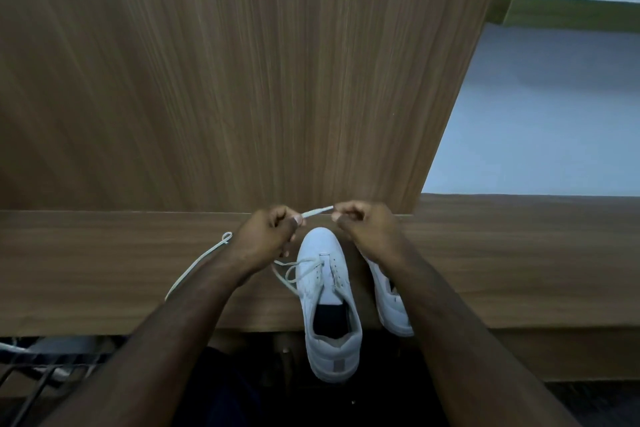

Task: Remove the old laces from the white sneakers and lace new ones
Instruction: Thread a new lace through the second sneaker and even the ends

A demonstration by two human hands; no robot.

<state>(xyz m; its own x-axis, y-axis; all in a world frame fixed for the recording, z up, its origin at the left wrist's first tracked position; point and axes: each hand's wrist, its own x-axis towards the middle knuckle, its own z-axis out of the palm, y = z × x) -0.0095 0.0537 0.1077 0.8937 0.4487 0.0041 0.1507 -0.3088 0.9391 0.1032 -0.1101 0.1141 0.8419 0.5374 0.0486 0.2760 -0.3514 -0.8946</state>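
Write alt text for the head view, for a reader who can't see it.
Two hands stretch a short length of white lace between them, left hand and right hand each pinching it above the toe of a white sneaker on a wooden desk. A second sneaker lies partly under the right forearm; a loose lace trails left.

Two sneakers side by side on the desk, lace left.

Single head view, steeply down and forward, close over a wooden table, perhaps slightly tilted.
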